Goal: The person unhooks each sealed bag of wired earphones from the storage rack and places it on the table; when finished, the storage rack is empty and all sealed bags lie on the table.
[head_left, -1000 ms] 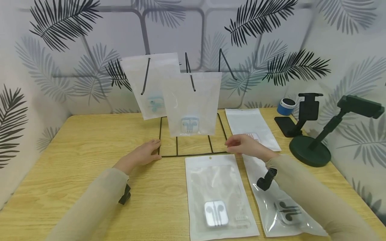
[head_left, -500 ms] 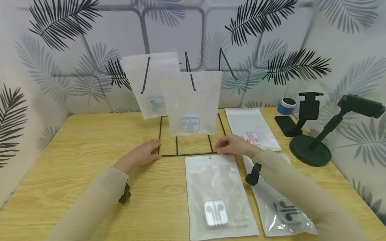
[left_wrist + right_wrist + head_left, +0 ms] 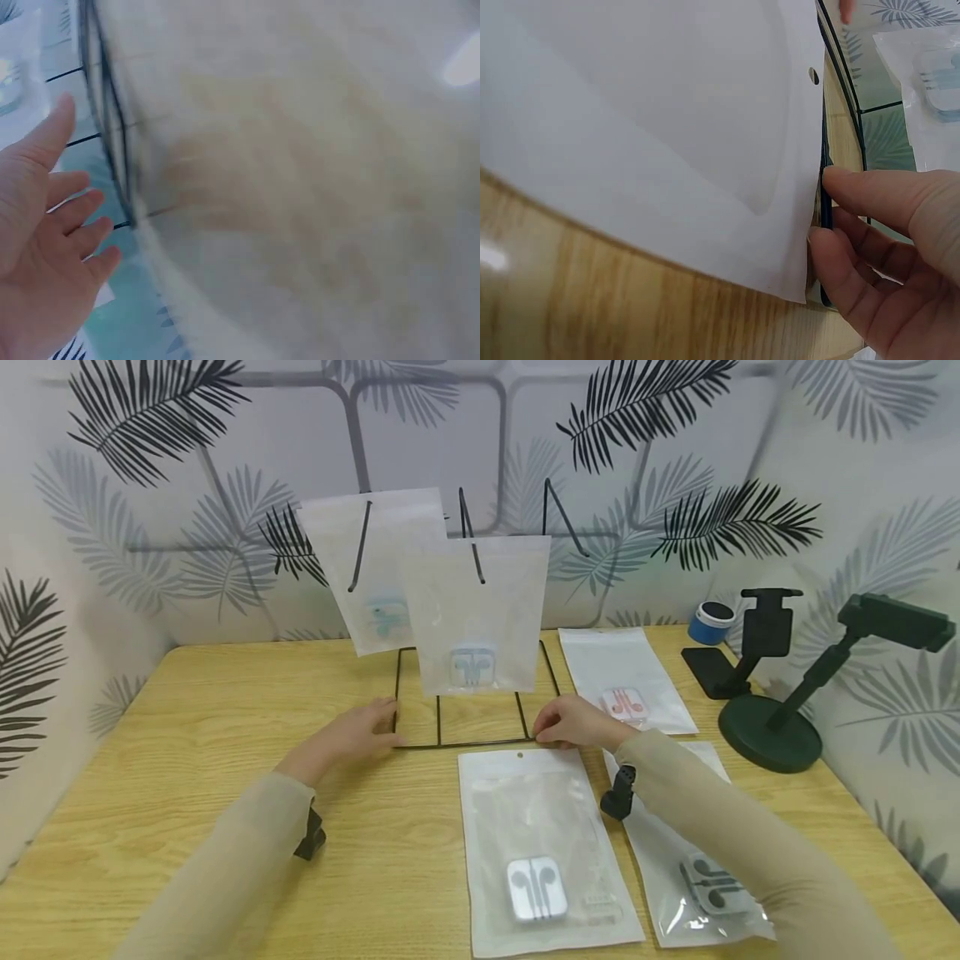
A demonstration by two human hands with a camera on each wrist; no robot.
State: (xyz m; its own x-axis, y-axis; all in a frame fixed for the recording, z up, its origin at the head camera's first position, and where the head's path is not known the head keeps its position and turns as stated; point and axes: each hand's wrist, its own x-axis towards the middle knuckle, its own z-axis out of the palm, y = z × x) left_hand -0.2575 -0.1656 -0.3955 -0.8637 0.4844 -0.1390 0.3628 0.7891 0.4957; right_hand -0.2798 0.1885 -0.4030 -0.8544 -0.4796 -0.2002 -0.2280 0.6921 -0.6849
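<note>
A black wire display rack [image 3: 480,743] stands on the table with hooks rising from its back. My right hand [image 3: 581,724] pinches the front bar of its base near the right corner. The right wrist view shows thumb and fingers [image 3: 840,180] around the dark bar, beside the punched edge of a white bag. At the base's left side is my left hand [image 3: 348,735], its fingers [image 3: 79,217] relaxed and holding nothing. Two white pouches with boxed earphones, the left pouch [image 3: 375,552] and the front pouch [image 3: 487,602], hang on hooks; the right hook [image 3: 566,518] is bare.
A pouch with white earphones [image 3: 555,827] lies before the rack, a second earphone pouch [image 3: 667,852] partly beneath my right forearm. Behind them lies a pouch with a red-marked box [image 3: 622,668]. A dark green stand [image 3: 772,735], phone holder [image 3: 767,627] and blue jar [image 3: 711,623] line the right side.
My right hand has moved left from beside the rack's right corner onto the front bar. My left hand has shifted slightly at the left side. The hanging pouches stay in place.
</note>
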